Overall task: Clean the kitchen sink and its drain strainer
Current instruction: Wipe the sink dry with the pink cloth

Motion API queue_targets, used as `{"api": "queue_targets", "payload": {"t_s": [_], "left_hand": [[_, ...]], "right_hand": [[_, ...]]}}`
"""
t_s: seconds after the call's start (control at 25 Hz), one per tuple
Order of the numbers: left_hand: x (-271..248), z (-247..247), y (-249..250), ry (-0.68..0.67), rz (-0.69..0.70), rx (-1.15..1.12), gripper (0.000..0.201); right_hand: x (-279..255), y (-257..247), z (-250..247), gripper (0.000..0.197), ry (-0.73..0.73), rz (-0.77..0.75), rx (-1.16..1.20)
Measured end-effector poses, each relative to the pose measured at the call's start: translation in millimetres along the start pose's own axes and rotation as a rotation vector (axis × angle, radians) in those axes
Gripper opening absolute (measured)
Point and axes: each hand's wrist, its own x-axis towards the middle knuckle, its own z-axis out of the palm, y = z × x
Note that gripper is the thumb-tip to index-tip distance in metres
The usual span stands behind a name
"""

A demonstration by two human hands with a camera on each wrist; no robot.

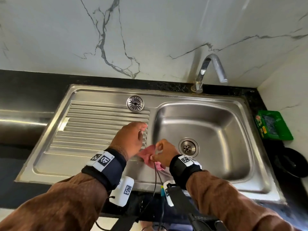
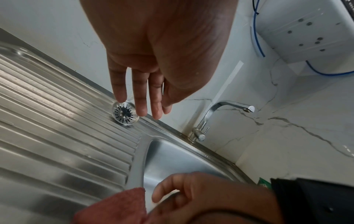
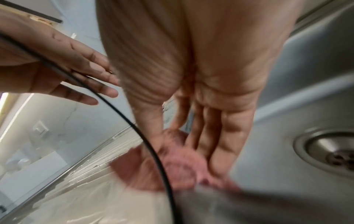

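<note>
Down at the stainless steel kitchen sink (image 1: pixel 246 114), set into a dark stone surface (image 1: pixel 25 84), both hands work near the ridge between the ribbed draining board (image 1: pixel 93 127) and the basin (image 1: pixel 208 130). Its drain opening (image 1: pixel 188 147) sits uncovered in the basin floor, with small holes visible at its bottom. The round metal drain strainer (image 1: pixel 135 103), slotted like a wheel with a dark knob in its middle, lies out of the basin on the flat steel at the back edge of the draining board, left of the curved chrome tap (image 1: pixel 210 70).

The left hand (image 1: pixel 129 139) hovers above the draining board, its fingers (image 2: pixel 139 97) straight and relaxed, holding nothing; in the left wrist view the fingertips hang above the strainer without clearly touching it. The right hand (image 1: pixel 164 152) is just right of the left one, over the near left corner of the basin, pinching a crumpled pink cloth (image 1: pixel 147 155) between thumb and fingers (image 3: pixel 226 136). That cloth rests across the ridge dividing board from basin. A thin black cable (image 3: pixel 134 121) runs past the right hand and across the cloth.

Right of the sink, a green packet (image 1: pixel 273 125) lies on the dark surface against the white marble-patterned wall (image 1: pixel 150 39).
</note>
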Motion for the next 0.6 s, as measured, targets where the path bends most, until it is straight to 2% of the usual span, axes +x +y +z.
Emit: {"api": "queue_targets", "payload": {"t_s": [0.04, 0.12, 0.16, 0.36, 0.48, 0.6], "left_hand": [[-3.2, 0.8, -0.5, -0.005, 0.013, 0.009, 0.033], [-10.2, 4.6, -1.0, -0.026, 0.033, 0.02, 0.033], [-13.0, 7.0, -1.4, -0.035, 0.04, 0.017, 0.033], [-28.9, 25.0, 6.9, -0.13, 0.093, 0.023, 0.034], [-31.0, 35.0, 14.8, -0.153, 0.131, 0.029, 0.036], [-30.5, 45.9, 22.4, -0.179, 0.183, 0.02, 0.038]], "right_hand": [[0.5, -0.6, 8.7, 0.049, 0.049, 0.026, 0.016], [-3.9, -5.4, 23.2, 0.037, 0.028, 0.029, 0.003], [-6.7, -8.5, 25.7, 0.033, -0.006, 0.019, -0.053], [-29.1, -6.2, 3.2, 0.038, -0.258, -0.07, -0.42], [-46.7, 4.3, -14.5, 0.036, -0.379, -0.066, -0.452], [-69.2, 22.4, -31.2, 0.038, -0.42, 0.034, -0.456]]}}
